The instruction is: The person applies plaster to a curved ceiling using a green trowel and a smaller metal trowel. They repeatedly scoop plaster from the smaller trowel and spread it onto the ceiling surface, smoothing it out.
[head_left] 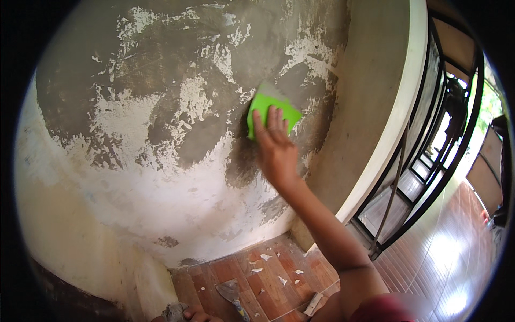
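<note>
My right hand [278, 153] presses a bright green flat plastic spreader [263, 102] against the wall [126, 121], fingers laid over its face and the thumb side hidden behind it. Grey filler covers much of the wall in uneven smears, with white patches showing between them. A strip of fresh-looking grey lies just above the spreader's upper edge. At the bottom edge, my left hand [199, 314] is only partly in view, its fingers curled by a grey lump [175, 311] that it appears to hold.
A putty knife [232, 294] lies on the brown tiled floor [206, 273] among white flakes [265, 257]. A small pale block [313, 304] rests near my right arm. To the right, a wall edge [397, 107] and a black metal frame [429, 188] stand beside shiny floor.
</note>
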